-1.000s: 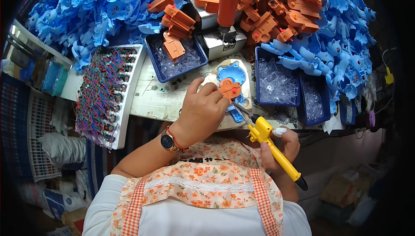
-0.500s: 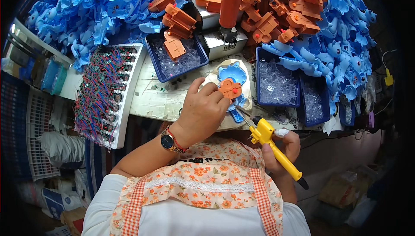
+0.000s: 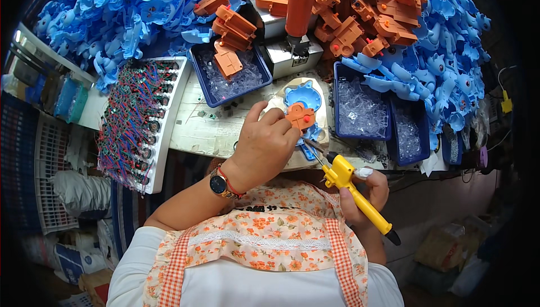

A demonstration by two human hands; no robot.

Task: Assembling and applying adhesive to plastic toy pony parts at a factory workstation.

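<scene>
My left hand (image 3: 269, 141), with a watch and a red cord at the wrist, is closed with its fingertips on the edge of an orange plastic housing (image 3: 300, 117) that has a red knob. Behind the housing is a light-blue plastic shell (image 3: 304, 94), resting on a pale block (image 3: 275, 103). My right hand (image 3: 367, 199) grips the handle of a yellow soldering gun (image 3: 341, 172). Its thin metal tip points up and left, close to the housing's lower edge and a blue strip-shaped part (image 3: 308, 152). The fingers hide whether the tip touches.
A red-orange tool (image 3: 302, 3) hangs over a metal block (image 3: 293, 58). Blue trays (image 3: 231, 100) of clear small parts flank the work. A white tray (image 3: 174, 101) holds wired components at left. Heaps of blue shells (image 3: 444, 76) and orange housings (image 3: 394, 23) fill the back.
The soldering gun and my right hand have shifted very slightly left. My left hand and the orange housing stay almost where they were.
</scene>
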